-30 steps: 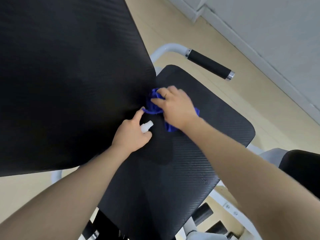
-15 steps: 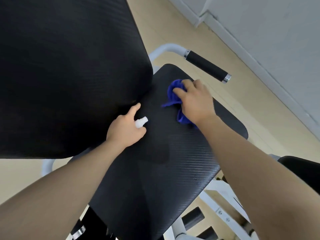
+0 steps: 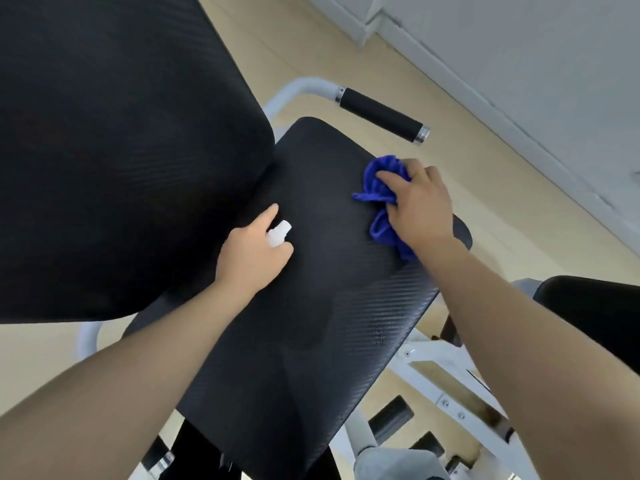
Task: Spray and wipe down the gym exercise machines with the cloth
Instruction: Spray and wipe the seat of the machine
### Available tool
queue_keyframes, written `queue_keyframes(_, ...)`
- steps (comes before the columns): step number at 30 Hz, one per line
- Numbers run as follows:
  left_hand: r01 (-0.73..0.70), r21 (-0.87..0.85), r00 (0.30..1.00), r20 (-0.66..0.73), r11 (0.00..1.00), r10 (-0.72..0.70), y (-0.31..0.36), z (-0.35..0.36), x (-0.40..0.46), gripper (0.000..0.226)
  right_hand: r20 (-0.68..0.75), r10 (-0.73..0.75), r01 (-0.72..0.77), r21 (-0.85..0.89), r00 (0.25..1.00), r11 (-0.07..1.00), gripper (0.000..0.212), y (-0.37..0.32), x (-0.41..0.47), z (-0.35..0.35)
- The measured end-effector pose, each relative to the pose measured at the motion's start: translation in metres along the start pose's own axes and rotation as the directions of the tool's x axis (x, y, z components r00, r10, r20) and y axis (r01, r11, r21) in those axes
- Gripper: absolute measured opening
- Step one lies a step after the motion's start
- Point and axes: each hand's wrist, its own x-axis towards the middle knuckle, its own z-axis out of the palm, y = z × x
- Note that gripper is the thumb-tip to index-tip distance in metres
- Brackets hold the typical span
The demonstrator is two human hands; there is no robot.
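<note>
On the black textured seat pad [image 3: 311, 341] the right hand [image 3: 420, 206] presses a bunched blue cloth [image 3: 381, 188] near the far right edge, so overlapping firm strokes should cover the rest while the left hand [image 3: 252, 254] grips the small white spray bottle [image 3: 278, 233]

At frame centre I see my right hand [image 3: 417, 206] pressing the bunched blue cloth [image 3: 381, 195] on the black seat pad [image 3: 311, 341]; left of it, my left hand [image 3: 254, 252] grips a white spray bottle [image 3: 278, 233].
</note>
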Motion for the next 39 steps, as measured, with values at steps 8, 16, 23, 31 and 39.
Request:
queue_keyframes(8, -0.124, 0.047, 0.987, 0.108, 0.991, 0.118, 0.020, 0.019, -0.012, 0.067, 0.013, -0.354, 0.352, 0.062, 0.935, 0.934, 0.037, -0.012, -0.071, 0.007)
queue_keyframes(16, -0.282, 0.284, 0.912, 0.376, 0.917, 0.164, 0.006, 0.026, -0.019, 0.093, -0.062, 0.091, -0.085, 0.097, 0.994, 0.992, 0.040, 0.008, -0.065, 0.006)
queue_keyframes(23, -0.319, 0.319, 0.910, 0.367, 0.893, 0.194, 0.007, 0.026, -0.024, 0.092, -0.010, -0.095, 0.095, 0.069, 0.995, 0.993, 0.038, 0.037, -0.079, -0.006)
queue_keyframes(31, -0.361, 0.301, 0.904, 0.347, 0.883, 0.251, 0.000, 0.028, -0.026, 0.085, 0.062, -0.167, 0.154, 0.182, 0.984, 0.971, 0.040, -0.018, -0.117, 0.010)
queue_keyframes(39, -0.232, 0.290, 0.970, 0.136, 0.928, 0.200, -0.037, -0.004, -0.051, 0.030, 0.065, 0.070, -0.071, 0.007, 0.995, 0.997, 0.036, 0.001, -0.069, 0.000)
